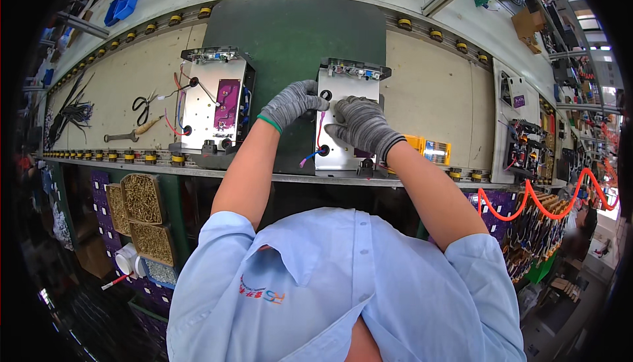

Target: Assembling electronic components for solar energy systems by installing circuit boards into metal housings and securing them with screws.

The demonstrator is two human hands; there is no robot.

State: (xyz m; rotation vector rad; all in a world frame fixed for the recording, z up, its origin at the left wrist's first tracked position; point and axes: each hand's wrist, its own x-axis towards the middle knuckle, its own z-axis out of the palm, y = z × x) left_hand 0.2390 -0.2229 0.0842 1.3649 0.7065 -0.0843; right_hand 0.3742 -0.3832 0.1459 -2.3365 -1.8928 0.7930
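A silver metal chassis [336, 157] stands in front of me, with a circuit board [356, 68] along its far end. My left hand [295, 103], in a grey knit glove, is closed at the chassis's left edge, its fingertips beside a black grommet [326, 95]. My gloved right hand [366, 124] rests over the chassis top with curled fingers; whatever is in them is hidden. A pink-sleeved wire [321, 124] runs down to a lower grommet, where a blue-and-pink wire end [308, 158] sticks out. To the left stands a similar chassis [203, 108] with a purple board [227, 103].
Both chassis stand on a dark green board [297, 29] over a roller track [150, 157]. Scissors [142, 106], a wooden-handled tool [135, 130] and black cable ties [69, 111] lie left. A yellow box [435, 151] is beside my right wrist. Screw bins [143, 198] and an orange coiled hose [527, 204] flank me.
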